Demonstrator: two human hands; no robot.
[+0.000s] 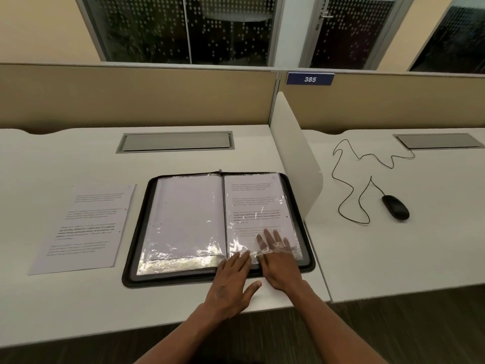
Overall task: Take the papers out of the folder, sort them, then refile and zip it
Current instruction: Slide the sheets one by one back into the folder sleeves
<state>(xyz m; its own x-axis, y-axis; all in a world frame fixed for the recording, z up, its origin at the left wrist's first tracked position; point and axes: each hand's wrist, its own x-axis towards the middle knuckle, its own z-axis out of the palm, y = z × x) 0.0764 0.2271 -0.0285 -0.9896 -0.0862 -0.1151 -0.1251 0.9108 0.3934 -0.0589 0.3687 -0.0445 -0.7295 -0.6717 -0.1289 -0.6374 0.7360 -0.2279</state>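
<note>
— Where did the task stand?
— One loose paper lay near the table's left edge; folder open, unzipped, at its front edge.
— The grip?
— Left hand flat, released; right hand fingers inside a sleeve, grasp unclear

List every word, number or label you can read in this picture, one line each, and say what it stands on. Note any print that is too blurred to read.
"385": white figures on the blue plate fixed to the partition.
Loose sheet on the desk, left of the folder: printed paragraphs, too blurred to read.
Sleeved page on the folder's right side: printed paragraphs, some bold, too small to read.
Left sleeve: no print visible.
</note>
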